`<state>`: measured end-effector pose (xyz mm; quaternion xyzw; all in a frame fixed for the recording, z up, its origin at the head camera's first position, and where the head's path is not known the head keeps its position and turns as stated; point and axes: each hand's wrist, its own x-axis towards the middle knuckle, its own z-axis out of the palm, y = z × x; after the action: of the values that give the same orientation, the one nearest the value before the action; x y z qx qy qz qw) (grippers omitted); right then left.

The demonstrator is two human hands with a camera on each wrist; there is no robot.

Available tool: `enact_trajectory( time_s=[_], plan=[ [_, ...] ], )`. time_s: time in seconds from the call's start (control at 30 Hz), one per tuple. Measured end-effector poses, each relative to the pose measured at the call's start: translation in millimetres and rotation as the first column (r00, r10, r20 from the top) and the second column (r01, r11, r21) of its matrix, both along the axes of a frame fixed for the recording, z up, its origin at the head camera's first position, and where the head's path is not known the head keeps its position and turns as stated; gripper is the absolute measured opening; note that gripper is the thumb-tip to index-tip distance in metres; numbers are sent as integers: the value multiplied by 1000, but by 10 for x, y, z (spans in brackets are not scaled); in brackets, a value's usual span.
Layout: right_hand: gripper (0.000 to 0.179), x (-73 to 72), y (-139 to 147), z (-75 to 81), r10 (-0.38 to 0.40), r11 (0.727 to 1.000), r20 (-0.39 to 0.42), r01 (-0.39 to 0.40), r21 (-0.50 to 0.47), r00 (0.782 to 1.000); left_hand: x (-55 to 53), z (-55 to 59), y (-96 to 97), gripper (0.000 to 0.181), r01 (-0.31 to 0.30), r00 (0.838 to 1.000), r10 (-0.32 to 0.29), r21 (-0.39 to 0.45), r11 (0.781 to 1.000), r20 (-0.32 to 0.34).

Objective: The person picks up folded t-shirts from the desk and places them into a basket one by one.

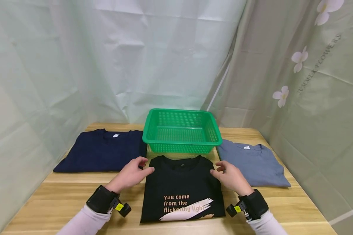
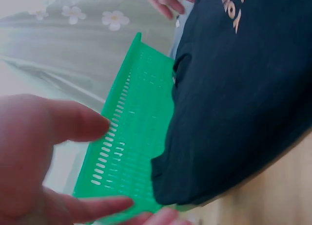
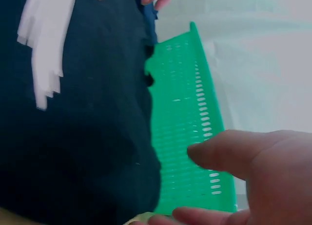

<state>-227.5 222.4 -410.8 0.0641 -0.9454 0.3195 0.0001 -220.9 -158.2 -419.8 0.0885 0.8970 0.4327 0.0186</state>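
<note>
A folded black T-shirt with printed lettering and a white brush-stroke mark lies at the front middle, its collar pointing away from me. My left hand is by its upper left corner, thumb and fingers apart and loosely bent. On the opposite side, my right hand hovers by the upper right corner in a similar pose. In the left wrist view a gap shows between the thumb and fingers, with nothing held. The right wrist view likewise shows the right thumb apart from the shirt.
Behind the black shirt stands a green plastic basket with nothing inside. A folded navy shirt lies at the left, and a folded grey-blue shirt at the right. Pale curtains enclose the wooden table.
</note>
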Motion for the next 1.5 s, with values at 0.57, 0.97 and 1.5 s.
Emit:
enact_trajectory(
  time_s=[0.57,0.97,1.5],
  plan=[
    [38,66,-21,-243,127,915,371,35,-401,920,99,-140,90,51,-102,920,-45,349,931,389],
    [43,74,8,-237,340,746,434,42,-664,834,17,-216,109,24,-29,864,-281,597,802,419],
    [63,101,89,-241,419,641,344,-5,-768,841,76,-179,39,75,71,855,-388,663,746,344]
  ],
)
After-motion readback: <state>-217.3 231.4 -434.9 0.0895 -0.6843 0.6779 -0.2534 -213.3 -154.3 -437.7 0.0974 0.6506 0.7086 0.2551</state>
